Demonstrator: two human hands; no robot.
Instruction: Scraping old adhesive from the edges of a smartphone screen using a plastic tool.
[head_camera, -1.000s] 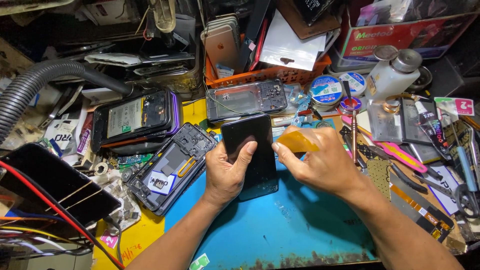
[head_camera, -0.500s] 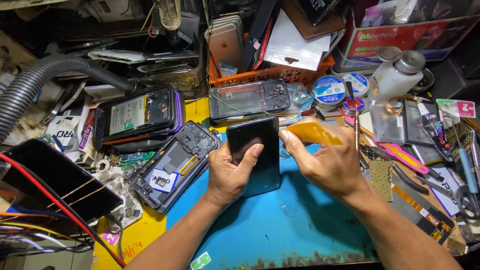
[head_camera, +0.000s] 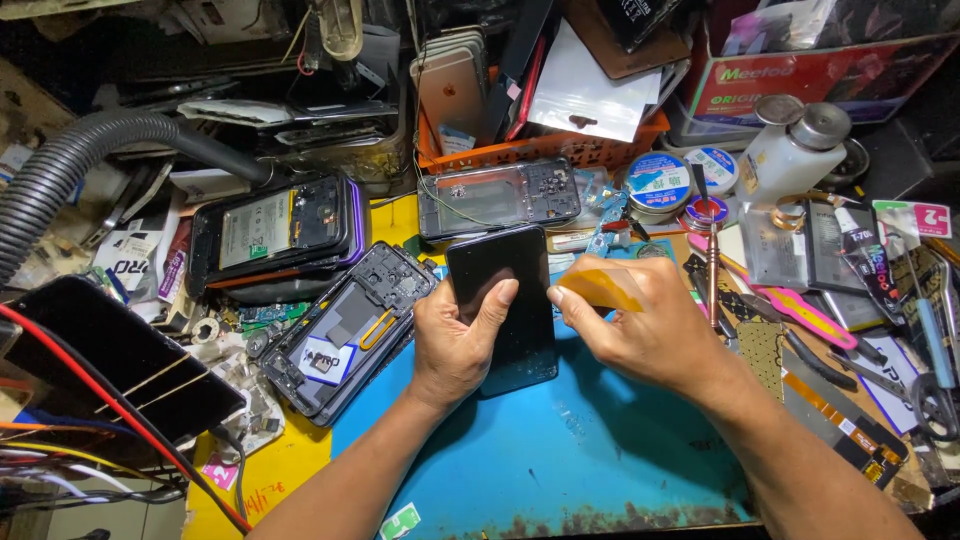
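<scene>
My left hand (head_camera: 462, 340) pressed the black phone screen (head_camera: 503, 300) flat against the blue mat (head_camera: 560, 450) at the middle of the tabletop, thumb laid across the glass and the other fingers curled around its left edge, holding it. My right hand (head_camera: 640, 325) sat just beside the panel at 3 o'clock, fingers pinched narrow on a thin yellow plastic card (head_camera: 598, 285) whose near corner came close to the screen's right edge; whether it touched the edge I could not tell.

To do this well, I judged that the left hand had to carry the steadying alone: firm downward pressure, spread over the thumb, so the glass neither slid on the mat nor flexed. The card wanted a shallow angle, nearly flat to the panel, with the pinch kept close to its working corner so it would not buckle. Light, even pressure seemed safer than a hard push, since a thin panel like this could crack at the edge.

At 10 o'clock from the screen lay an opened phone frame (head_camera: 345, 335), tilted, well within reach, and at 12 o'clock another stripped back housing (head_camera: 498, 198) lay crosswise. Round tins (head_camera: 657, 182) and a white bottle (head_camera: 790, 150) stood toward 1 and 2 o'clock, near enough that my right elbow needed care when swinging out.
</scene>
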